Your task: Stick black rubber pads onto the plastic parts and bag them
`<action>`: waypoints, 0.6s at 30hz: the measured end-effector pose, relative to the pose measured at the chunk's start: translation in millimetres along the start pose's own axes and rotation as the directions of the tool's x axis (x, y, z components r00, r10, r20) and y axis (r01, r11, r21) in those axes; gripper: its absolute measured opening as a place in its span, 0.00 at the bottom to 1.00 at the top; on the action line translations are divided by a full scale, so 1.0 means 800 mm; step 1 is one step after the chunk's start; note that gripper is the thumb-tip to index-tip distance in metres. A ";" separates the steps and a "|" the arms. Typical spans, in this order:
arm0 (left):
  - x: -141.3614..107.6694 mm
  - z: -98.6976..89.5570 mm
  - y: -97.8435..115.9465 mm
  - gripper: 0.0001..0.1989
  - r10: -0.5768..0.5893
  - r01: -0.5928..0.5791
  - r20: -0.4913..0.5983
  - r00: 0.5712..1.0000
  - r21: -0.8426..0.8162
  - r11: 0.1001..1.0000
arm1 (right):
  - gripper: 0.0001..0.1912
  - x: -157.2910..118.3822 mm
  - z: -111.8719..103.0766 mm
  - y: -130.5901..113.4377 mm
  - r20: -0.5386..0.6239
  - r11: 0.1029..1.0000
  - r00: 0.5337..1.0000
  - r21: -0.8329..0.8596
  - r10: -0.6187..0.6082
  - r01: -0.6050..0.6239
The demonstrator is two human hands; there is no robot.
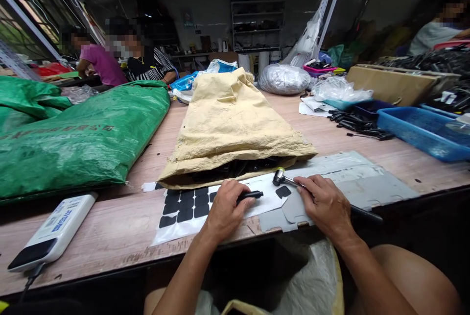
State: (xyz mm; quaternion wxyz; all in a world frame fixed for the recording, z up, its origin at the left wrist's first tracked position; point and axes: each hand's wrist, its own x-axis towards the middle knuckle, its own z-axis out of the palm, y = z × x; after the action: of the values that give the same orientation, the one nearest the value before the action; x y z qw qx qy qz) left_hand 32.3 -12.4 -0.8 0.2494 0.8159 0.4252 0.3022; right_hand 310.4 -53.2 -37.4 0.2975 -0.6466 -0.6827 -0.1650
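My left hand is closed around a short black tube, whose end points right past the thumb and fingers. In my right hand is a small hammer with a shiny metal head and a dark handle that runs out behind the palm. The hammer head hovers to the right of the tube, apart from it. Below the hands lies a white sheet bearing rows of black rounded squares, with one separate black square under the hammer. Beyond the hands, a tan woven sack lies with its mouth towards me, dark pieces inside.
A green sack and a white power bank with a cable are at left. Blue tray, loose black parts and a cardboard box stand at right. An open sack is below the table edge. Other people sit beyond.
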 end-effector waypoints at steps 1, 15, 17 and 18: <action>-0.006 0.000 0.007 0.06 0.015 -0.014 0.016 1.000 -0.036 0.999 | 0.12 0.000 0.000 0.000 0.001 1.000 1.000 -0.003 0.000 0.000; -0.148 0.092 -0.019 0.13 -0.443 0.450 0.485 0.754 0.110 0.886 | 0.13 -0.002 -0.001 0.000 0.008 0.999 1.000 -0.027 0.024 -0.023; -0.161 0.103 -0.034 0.13 -0.498 0.485 0.474 0.727 0.160 0.860 | 0.13 -0.002 -0.001 0.000 0.003 0.999 1.000 -0.025 0.026 -0.026; -0.165 0.105 -0.036 0.13 -0.496 0.483 0.475 0.727 0.159 0.861 | 0.13 -0.001 -0.001 0.000 0.004 0.999 1.000 -0.025 0.026 -0.026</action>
State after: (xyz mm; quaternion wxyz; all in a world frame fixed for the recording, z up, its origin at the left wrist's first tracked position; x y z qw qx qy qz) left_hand 15.9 -121.4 -115.5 0.4113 0.7275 0.5491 -0.0013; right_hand 310.5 -54.6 -37.5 0.2903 -0.6595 -0.6727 -0.1682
